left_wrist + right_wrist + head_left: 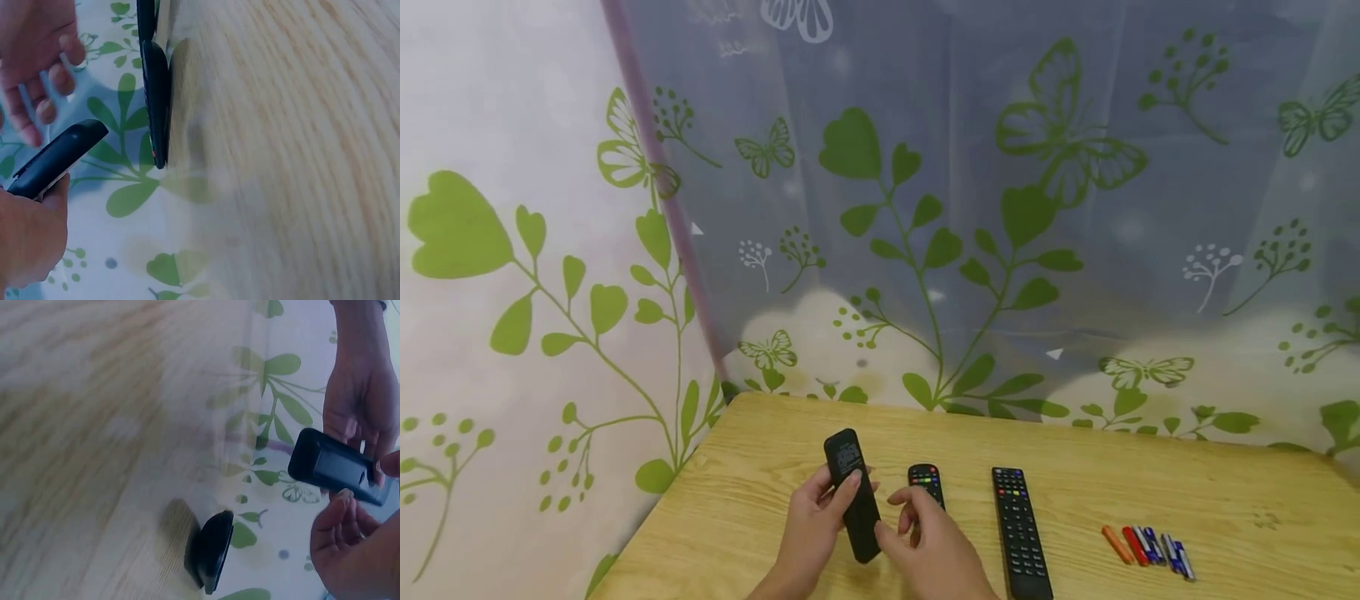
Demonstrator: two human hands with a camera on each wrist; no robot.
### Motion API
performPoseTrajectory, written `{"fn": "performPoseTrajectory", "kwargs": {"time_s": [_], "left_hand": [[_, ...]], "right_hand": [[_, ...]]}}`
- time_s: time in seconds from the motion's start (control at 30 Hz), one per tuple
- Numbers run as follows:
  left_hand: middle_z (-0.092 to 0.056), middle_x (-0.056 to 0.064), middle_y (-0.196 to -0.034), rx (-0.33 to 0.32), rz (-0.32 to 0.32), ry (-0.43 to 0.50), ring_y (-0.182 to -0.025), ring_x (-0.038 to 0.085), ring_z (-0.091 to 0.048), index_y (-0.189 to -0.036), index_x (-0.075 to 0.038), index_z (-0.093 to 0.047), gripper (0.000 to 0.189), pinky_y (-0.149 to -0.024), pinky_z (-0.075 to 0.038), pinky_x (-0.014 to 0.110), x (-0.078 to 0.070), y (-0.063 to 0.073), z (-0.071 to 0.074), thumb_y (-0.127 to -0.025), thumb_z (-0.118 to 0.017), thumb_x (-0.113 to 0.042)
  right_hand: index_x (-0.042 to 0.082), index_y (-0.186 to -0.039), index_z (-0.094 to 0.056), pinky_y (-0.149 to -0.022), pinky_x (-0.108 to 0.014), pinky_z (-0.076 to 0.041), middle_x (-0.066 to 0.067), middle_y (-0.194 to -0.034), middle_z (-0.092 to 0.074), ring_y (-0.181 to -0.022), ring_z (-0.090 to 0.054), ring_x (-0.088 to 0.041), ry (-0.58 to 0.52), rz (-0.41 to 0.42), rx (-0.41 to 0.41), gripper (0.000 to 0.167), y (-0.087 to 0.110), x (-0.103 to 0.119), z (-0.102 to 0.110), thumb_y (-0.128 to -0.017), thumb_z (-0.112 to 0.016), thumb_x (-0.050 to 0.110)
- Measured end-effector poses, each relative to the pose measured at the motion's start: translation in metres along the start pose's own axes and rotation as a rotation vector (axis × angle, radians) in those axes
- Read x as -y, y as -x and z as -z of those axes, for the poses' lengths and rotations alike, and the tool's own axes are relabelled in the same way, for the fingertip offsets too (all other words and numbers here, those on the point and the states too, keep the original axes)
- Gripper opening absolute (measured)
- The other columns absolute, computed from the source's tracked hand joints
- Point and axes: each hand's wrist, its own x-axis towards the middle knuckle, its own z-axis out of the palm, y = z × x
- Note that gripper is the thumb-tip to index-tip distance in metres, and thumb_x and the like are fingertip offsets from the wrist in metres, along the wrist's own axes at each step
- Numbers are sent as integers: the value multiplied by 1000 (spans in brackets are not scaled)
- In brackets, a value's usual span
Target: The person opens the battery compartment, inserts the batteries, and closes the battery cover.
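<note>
My left hand (811, 525) grips a black remote control (867, 533), raised above the table with its back and a printed label facing up. The thumb lies across that back. Beside the remote's lower end is my right hand (936, 546), its fingers loosely bent and holding nothing; whether the thumb touches the remote's edge is hard to tell. In the left wrist view the right hand (40, 56) shows a gap from the held remote (62, 156). The right wrist view shows the smooth back of the held remote (331, 464) between both hands.
A smaller black remote with coloured buttons (925, 477) lies partly behind the right hand. To its right lies a long black remote (1022, 533), buttons up. Several small cylinders, apparently batteries (1138, 546), lie farther right on the wooden table (1262, 492). A patterned curtain (880, 250) hangs behind.
</note>
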Motion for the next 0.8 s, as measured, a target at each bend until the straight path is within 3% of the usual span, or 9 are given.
{"fn": "performPoseTrajectory", "kwargs": {"time_s": [0.13,0.23,0.43,0.53,0.8], "left_hand": [[-60,20,-119,13,-4,-9,-109,37,-59,-125,9,-51,45,-86,-54,35,-7,1,0,-95,-61,-23],[-61,19,-119,37,-8,-44,-110,36,-59,-126,9,-51,47,-87,-54,34,-13,2,1,-95,-61,-25],[-63,18,-116,49,3,-100,-108,34,-60,-126,5,-53,47,-86,-54,33,-22,2,5,-94,-62,-29],[-62,18,-117,27,11,-67,-108,34,-61,-125,7,-53,46,-86,-54,34,-25,3,3,-94,-62,-27],[-59,18,-120,-11,31,-43,-108,31,-61,-127,9,-51,46,-88,-53,36,-27,4,-2,-97,-59,-24]], "right_hand": [[17,-113,-56,-49,-26,-37,4,-88,-45,-65,-45,-9,142,124,-107,38,6,7,-9,-88,-65,44],[16,-111,-55,-52,-24,-40,4,-89,-46,-68,-47,-6,150,172,-144,38,6,9,-14,-87,-67,43],[14,-108,-53,-54,-24,-44,1,-90,-50,-71,-53,-10,61,167,-141,36,1,11,-20,-86,-70,37],[14,-106,-53,-53,-24,-45,1,-89,-50,-70,-54,-10,36,148,-136,33,-2,13,-21,-86,-70,34],[13,-98,-53,-56,-25,-46,3,-83,-51,-68,-53,-9,91,154,-145,27,-4,14,-19,-85,-70,30]]}}
